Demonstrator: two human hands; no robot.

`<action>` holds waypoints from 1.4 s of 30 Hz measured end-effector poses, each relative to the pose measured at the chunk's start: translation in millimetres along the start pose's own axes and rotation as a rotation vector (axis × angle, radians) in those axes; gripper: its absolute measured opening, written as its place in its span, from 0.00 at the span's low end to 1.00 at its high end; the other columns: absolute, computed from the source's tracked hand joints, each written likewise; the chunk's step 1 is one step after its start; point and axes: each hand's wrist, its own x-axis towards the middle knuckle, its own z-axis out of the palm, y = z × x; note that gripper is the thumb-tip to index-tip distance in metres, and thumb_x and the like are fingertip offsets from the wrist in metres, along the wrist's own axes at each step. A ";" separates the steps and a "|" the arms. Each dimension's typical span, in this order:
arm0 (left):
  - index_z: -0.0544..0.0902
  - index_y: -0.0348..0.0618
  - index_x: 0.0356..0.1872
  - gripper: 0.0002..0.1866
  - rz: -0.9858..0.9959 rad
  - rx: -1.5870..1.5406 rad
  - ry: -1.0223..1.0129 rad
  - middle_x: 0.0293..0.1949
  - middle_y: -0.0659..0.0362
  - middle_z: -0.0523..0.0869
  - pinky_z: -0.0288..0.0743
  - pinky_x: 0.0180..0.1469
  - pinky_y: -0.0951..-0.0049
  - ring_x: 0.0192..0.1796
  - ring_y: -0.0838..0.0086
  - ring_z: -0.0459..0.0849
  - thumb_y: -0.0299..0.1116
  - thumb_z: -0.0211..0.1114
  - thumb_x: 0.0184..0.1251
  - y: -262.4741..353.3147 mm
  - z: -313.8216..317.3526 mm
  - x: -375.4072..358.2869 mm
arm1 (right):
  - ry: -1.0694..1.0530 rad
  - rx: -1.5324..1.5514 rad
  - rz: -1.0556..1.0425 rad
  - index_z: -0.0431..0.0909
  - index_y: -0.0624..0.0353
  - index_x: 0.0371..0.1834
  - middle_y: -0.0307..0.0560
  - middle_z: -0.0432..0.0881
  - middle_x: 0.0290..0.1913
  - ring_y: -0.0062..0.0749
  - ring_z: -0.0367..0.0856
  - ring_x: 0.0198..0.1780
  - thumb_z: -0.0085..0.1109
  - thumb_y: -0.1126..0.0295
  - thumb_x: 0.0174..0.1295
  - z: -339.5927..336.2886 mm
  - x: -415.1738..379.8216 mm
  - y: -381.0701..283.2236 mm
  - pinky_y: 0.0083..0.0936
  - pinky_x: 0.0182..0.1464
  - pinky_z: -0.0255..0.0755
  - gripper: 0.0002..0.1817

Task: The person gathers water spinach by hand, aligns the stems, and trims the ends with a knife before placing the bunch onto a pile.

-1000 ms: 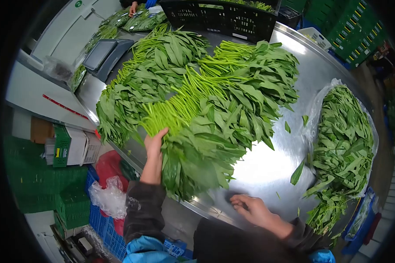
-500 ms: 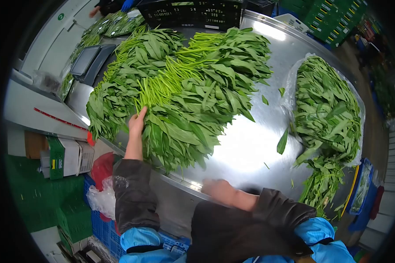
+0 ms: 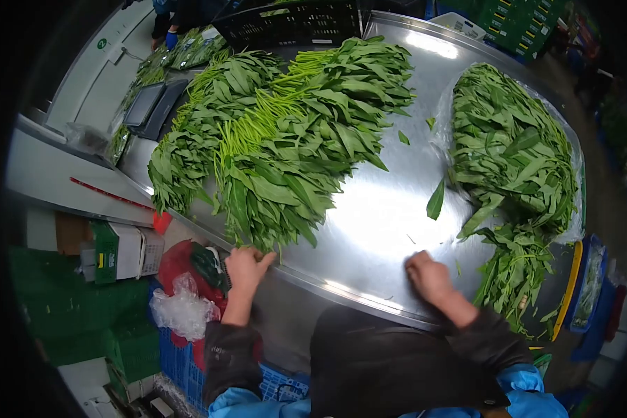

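The left hand (image 3: 247,268) is at the near edge of the bench (image 3: 376,230), right at the near end of the nearest row of leafy greens (image 3: 279,181). Its fingers are bent over toward the edge and its thumb points out to the right; whether it pinches a leaf or stem there cannot be told. From that hand the row runs away and to the right, its pale stems on the left side and its leaves on the right. A second row of greens (image 3: 219,104) lies beyond the left hand and to its left, alongside the first.

The right hand (image 3: 432,277) is over the bench near the same edge, well apart from both rows, which are ahead of it and to its left. Its fingers are curled in, loosely clenched; anything small inside would be hidden. Ahead of it lies a loose leaf (image 3: 435,200). Ahead and to its right, a large heap of greens (image 3: 512,153) lies on clear plastic (image 3: 577,202), with smaller, looser sprigs (image 3: 512,279) just to the right of the hand.

Farther from the left hand, beyond the rows, are a black crate (image 3: 292,24) and, to the left, a scale (image 3: 153,108).
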 end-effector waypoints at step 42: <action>0.83 0.38 0.28 0.09 0.410 -0.627 0.106 0.20 0.50 0.80 0.72 0.28 0.69 0.22 0.62 0.80 0.34 0.67 0.60 83.7 85.7 -39.7 | 0.394 0.327 0.429 0.82 0.60 0.36 0.53 0.82 0.30 0.46 0.81 0.31 0.60 0.65 0.62 11.6 -171.4 73.3 0.32 0.35 0.73 0.09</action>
